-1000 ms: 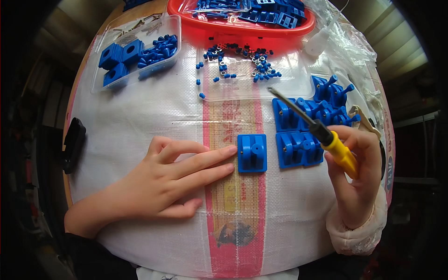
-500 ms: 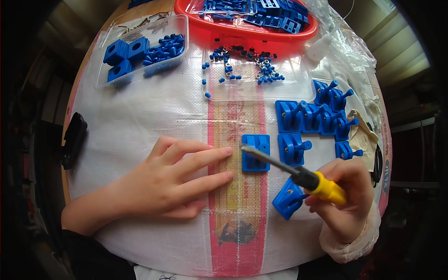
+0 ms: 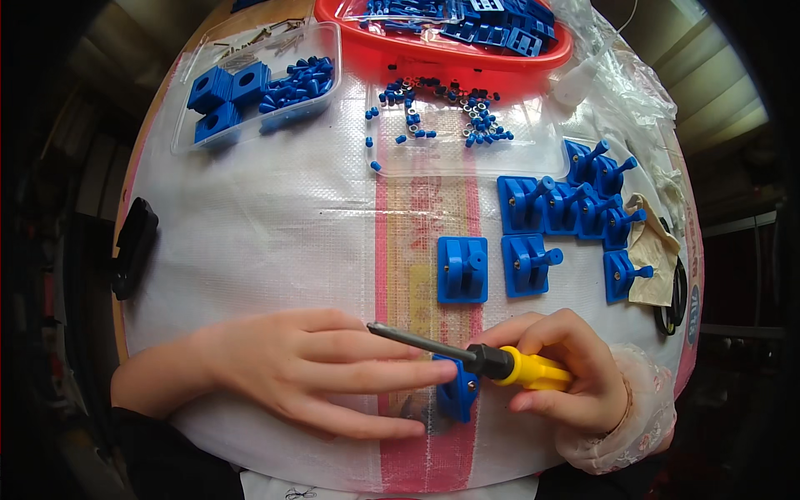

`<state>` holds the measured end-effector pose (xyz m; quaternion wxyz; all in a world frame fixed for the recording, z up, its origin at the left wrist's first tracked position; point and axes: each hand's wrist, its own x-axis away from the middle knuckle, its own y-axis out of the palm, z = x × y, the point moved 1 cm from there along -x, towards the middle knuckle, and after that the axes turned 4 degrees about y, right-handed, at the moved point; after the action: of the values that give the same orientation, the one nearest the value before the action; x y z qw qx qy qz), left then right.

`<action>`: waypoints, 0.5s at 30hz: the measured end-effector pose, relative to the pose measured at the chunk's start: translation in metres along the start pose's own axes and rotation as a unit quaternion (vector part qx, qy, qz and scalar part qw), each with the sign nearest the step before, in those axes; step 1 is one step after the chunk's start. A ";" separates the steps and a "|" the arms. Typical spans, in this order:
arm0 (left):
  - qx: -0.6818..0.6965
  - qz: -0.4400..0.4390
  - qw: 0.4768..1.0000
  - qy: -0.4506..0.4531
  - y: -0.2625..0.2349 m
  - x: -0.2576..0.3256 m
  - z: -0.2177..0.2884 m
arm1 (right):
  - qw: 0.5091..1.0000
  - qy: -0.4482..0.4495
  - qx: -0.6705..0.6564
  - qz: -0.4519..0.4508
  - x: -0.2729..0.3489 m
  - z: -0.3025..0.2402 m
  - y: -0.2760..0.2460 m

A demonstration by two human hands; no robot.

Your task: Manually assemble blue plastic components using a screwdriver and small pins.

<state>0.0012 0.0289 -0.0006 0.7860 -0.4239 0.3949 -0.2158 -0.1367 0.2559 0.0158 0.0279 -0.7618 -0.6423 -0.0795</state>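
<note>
My right hand (image 3: 587,371) grips a screwdriver (image 3: 533,369) with a yellow handle and a black collar. Its metal shaft points left, passing above the fingers of my left hand (image 3: 312,371). That left hand is open, fingers stretched toward a small blue plastic bracket (image 3: 458,398). Fingers and the screwdriver partly cover this bracket, which lies tilted and shows a brass-coloured screw. Whether either hand touches it, I cannot tell. Beyond it stands a blue square-based bracket (image 3: 452,271) with a short peg, and another bracket (image 3: 525,265) is to its right.
Several like brackets (image 3: 560,204) cluster at the right. Further off are a clear box (image 3: 172,137) of blue blocks and pegs, a clear tray (image 3: 533,158) of small caps and rings, and a red basin (image 3: 554,60) of blue parts. A black object (image 3: 136,250) lies left.
My right hand and the screwdriver have moved left and nearer me. The loose bracket has shifted left, between my hands. My left hand has come down slightly toward it.
</note>
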 end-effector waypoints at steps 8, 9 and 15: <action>-0.026 -0.093 0.995 0.002 0.006 0.001 0.002 | 0.992 -0.005 0.032 0.124 0.009 0.003 0.004; -0.011 -0.099 0.995 -0.007 0.004 -0.001 0.001 | 0.987 0.002 0.079 0.137 0.011 0.003 0.003; -0.013 -0.075 0.997 -0.004 -0.001 0.000 0.002 | 0.979 0.065 0.060 0.182 0.010 0.003 0.011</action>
<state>0.0027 0.0291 0.0005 0.7636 -0.4636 0.3615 -0.2670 -0.1238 0.2644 0.0151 0.1289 -0.8559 -0.4937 -0.0842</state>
